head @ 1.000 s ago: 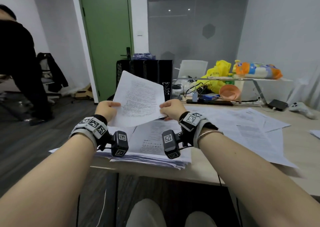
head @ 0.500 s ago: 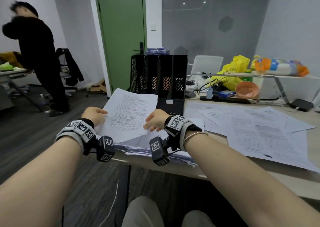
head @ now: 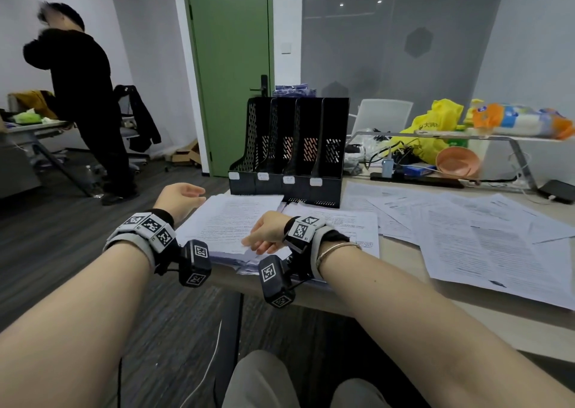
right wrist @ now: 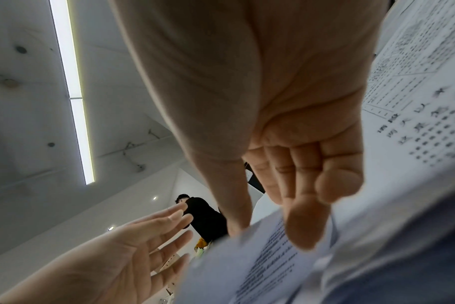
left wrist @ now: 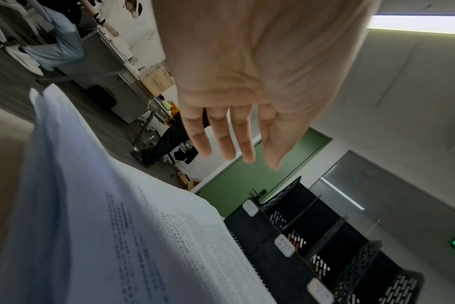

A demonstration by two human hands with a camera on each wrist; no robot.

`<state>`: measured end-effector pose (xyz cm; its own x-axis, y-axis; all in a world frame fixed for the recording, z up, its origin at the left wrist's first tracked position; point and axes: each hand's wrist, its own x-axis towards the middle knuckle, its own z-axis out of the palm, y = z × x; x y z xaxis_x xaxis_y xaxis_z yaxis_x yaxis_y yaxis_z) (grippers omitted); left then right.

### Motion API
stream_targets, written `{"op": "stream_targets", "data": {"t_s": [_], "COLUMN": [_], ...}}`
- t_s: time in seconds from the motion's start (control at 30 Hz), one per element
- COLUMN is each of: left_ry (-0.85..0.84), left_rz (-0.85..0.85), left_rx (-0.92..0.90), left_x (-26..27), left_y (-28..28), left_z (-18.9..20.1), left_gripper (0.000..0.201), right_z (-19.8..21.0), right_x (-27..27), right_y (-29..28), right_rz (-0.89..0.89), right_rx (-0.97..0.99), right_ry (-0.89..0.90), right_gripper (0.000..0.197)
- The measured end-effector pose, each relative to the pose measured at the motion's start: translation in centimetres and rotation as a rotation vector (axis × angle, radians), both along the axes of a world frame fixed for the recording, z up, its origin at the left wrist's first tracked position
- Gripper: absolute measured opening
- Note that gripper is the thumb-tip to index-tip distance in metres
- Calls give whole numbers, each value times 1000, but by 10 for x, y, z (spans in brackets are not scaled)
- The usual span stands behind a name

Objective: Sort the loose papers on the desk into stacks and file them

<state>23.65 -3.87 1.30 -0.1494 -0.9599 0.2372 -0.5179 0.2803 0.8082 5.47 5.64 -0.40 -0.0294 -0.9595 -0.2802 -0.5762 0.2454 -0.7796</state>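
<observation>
A printed sheet [head: 230, 221] lies on top of a paper stack at the desk's near left corner, in front of a black file holder [head: 292, 146] with several slots. My right hand [head: 264, 236] pinches the sheet's near right edge; in the right wrist view the sheet [right wrist: 260, 267] sits between thumb and fingers of the right hand [right wrist: 268, 222]. My left hand [head: 183, 194] hovers open just left of the stack, off the paper. The left wrist view shows that left hand [left wrist: 234, 144] with straight fingers above the sheet [left wrist: 117, 226]. Loose papers [head: 466, 230] cover the desk to the right.
A person in black [head: 81, 96] stands at another desk far left. An orange bowl [head: 457, 162], a yellow bag [head: 435, 127], cables and a clear riser shelf [head: 513, 140] crowd the back right. The desk's front edge [head: 404, 308] runs just under my right forearm.
The sheet, held up in both hands a second ago, has come down onto the stack. My left hand has let go and moved off to the left; my right hand stays on it.
</observation>
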Motion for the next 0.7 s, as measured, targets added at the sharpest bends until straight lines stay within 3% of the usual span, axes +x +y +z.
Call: {"op": "stream_targets", "data": {"t_s": [0.13,0.37,0.7], "left_ry": [31,105,154], "left_rz": [-54,-179,-431], "left_rx": [28,26,74], "left_x": [-13,-55,-159], "left_y": [5,18,56], "left_z": [6,23,48], "left_gripper": [26,21,20], "right_z": [2,31,64], "right_x": [-5,-46,-130], "right_y": [5,24,76], "right_rz": [-77,-185,-362], "right_rx": [25,-178,-241], "right_ry": [21,-22,27], "right_gripper": [57,43,41]}}
